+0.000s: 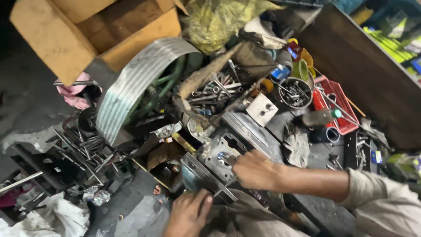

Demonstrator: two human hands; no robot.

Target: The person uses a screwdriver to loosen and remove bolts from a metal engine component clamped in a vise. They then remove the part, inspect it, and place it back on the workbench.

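Grey cast metal, an engine part (219, 156) with round ports and a bolted face, sits low in the middle of the cluttered workshop floor. The right hand (254, 170) lies on it from three o'clock, fingers curled together over the top edge near a shiny bore; whether they pinch a tool or fastener I cannot tell. The left hand (188, 213) comes in from six o'clock, fingers folded down against the lower rim beside a thin metal rod (221, 191) that juts from the casting. To work well here, the lower hand should brace the part flat while the upper hand works squarely over the bore, since the casting rests on loose scrap and could rock.

At nine o'clock lies a heap of long bolts (83, 151); at eleven o'clock a ribbed curved metal strip (131, 83) arches below a cardboard box (87, 30). Spanners (217, 90) pile up at twelve o'clock. At one o'clock stands a round tin of small parts (294, 93), and beyond it a red plastic crate (335, 103).
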